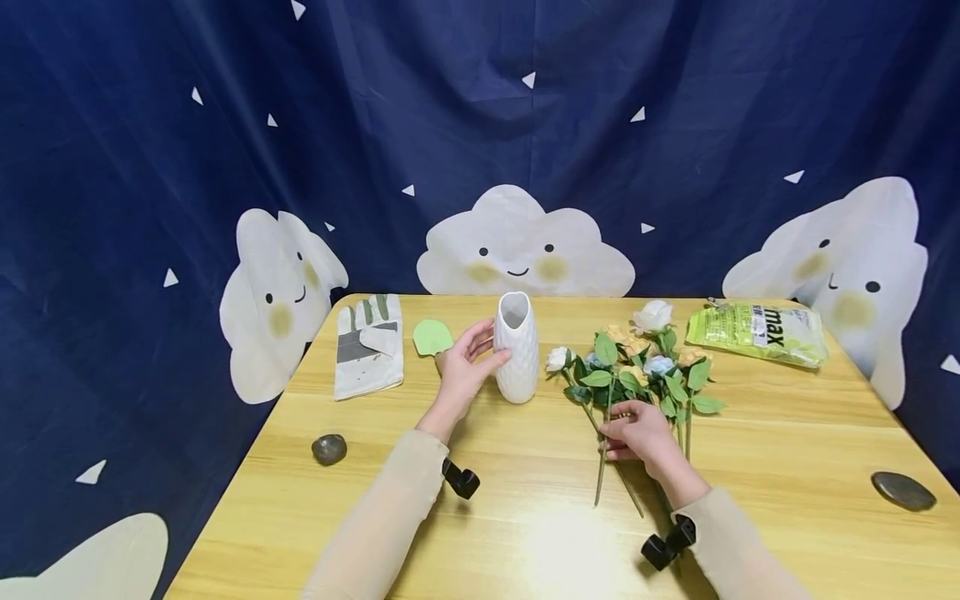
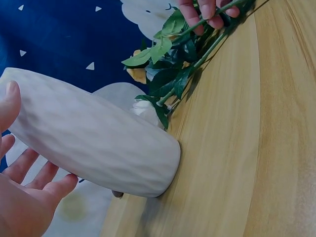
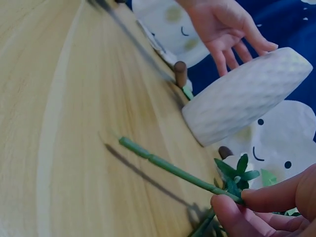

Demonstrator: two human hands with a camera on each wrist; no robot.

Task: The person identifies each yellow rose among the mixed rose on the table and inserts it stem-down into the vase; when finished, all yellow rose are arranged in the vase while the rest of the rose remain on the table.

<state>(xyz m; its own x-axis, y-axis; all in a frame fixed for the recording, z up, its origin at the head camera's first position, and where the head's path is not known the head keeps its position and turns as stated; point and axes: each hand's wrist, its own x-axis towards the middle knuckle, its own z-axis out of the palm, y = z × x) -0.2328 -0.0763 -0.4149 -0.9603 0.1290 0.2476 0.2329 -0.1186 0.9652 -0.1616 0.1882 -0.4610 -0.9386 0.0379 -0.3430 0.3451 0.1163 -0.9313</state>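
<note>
Left hand (image 1: 461, 367) open against smooth, breakable white bumpy vase (image 1: 517, 346), right hand (image 1: 637, 433) pinching thin bendy green flower stem (image 3: 170, 168) mid-length.

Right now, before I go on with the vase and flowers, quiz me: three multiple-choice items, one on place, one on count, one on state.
1. Where does the work glove lie?
A. left of the vase
B. right of the flowers
C. under the green bag

2. How many dark stones are on the table?
A. none
B. two
C. five

3. How does the white vase stand?
A. on its side
B. upside down
C. upright, mouth up

Answers:
1 A, it lies near the table's far left corner.
2 B, one at the left, one at the right.
3 C, the left hand touches its side.
</note>
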